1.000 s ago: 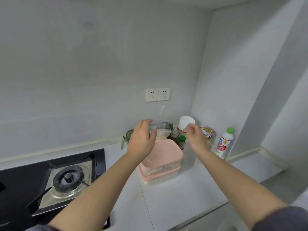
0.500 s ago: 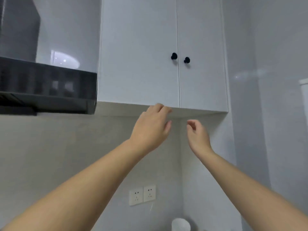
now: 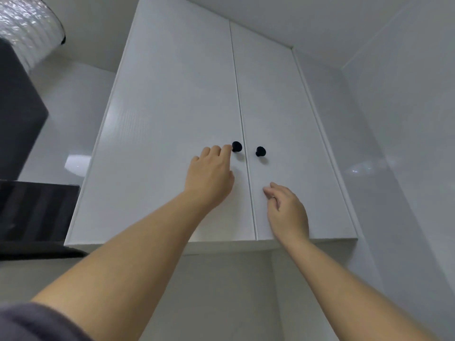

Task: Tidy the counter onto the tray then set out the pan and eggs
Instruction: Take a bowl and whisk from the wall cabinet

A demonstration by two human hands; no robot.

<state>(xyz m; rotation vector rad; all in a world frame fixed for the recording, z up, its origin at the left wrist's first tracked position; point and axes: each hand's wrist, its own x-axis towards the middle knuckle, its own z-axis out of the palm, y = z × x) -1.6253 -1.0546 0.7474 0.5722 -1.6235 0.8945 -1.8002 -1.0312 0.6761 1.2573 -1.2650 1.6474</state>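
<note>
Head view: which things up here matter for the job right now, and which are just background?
In play:
- white double-door wall cabinet, doors closed
- left black round knob, left hand reaching it
- right black round knob, right hand below it

Background:
- black range hood
- silver foil duct

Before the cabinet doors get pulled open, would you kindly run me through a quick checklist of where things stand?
1. Left hand at the left knob: ok, fingertips touch it, no grasp yet.
2. Right hand at the right knob: not ok, it sits below the knob.
3. Both hands free: ok, neither holds anything.
4. Cabinet doors shut: ok, seam closed.
5. Range hood clear of left door's swing: cannot tell.
</note>
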